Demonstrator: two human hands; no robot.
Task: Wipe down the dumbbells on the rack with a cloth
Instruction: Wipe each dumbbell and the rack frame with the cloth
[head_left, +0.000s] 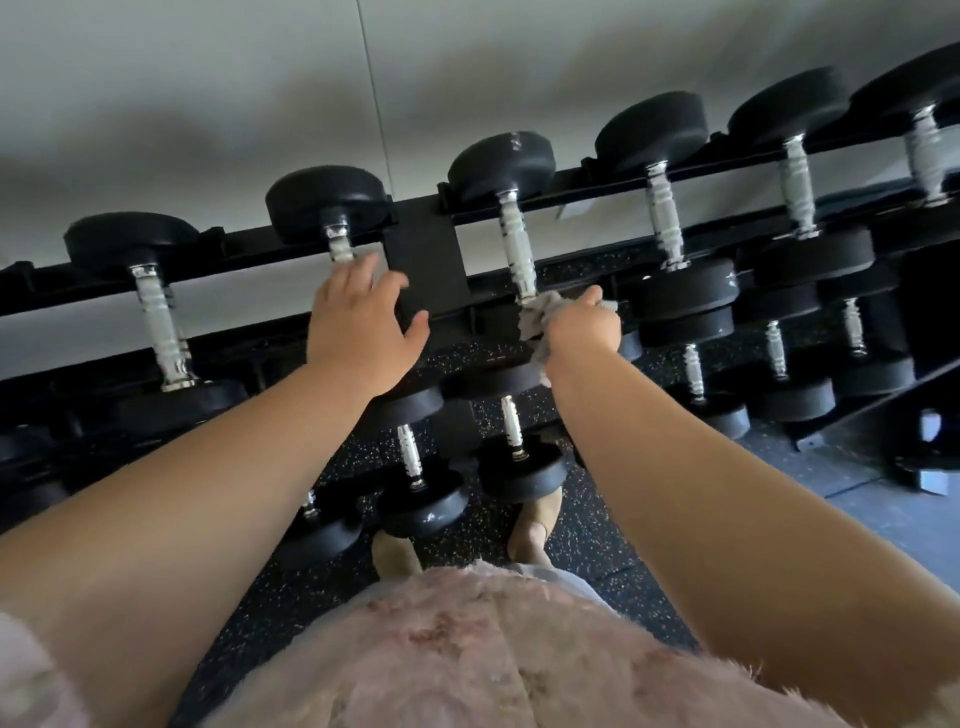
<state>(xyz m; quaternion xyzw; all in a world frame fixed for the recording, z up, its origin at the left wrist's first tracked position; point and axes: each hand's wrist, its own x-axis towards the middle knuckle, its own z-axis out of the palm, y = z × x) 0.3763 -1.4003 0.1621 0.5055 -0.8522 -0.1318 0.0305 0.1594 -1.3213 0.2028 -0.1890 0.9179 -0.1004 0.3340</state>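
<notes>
Several black dumbbells with chrome handles lie across the top tier of a black rack (421, 260). My right hand (584, 325) grips a bunched grey cloth (540, 317) against the near end of one dumbbell's handle (517, 249), at the middle of the rack. My left hand (358, 322) reaches over the near end of the neighbouring dumbbell (327, 205) to the left; its fingers are spread and relaxed, holding nothing, with fingertips near the rack's centre bracket. The near heads of both dumbbells are hidden behind my hands.
Lower tiers hold more dumbbells (519, 457) just in front of my legs. Further dumbbells (795, 182) run off to the right and one (156, 312) to the left. A white wall (467, 67) stands behind the rack. Speckled black rubber flooring (597, 540) lies underfoot.
</notes>
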